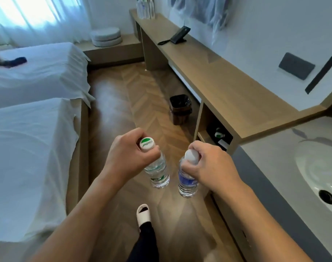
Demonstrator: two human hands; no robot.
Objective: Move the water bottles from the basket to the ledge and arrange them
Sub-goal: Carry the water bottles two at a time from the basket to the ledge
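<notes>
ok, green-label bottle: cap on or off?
On. The green-and-white cap sits on the neck of the bottle, which the left hand holds by the neck, hanging upright above the floor.

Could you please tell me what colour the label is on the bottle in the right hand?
Blue, on the bottle in the right hand; head view.

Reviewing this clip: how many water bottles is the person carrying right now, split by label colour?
Green-label bottle: 1, held by the neck in the left hand.
Blue-label bottle: 1, held by the neck in the right hand.
Total carried: 2.
More bottles stand at the far end of the wooden ledge, too blurred to count.
</notes>
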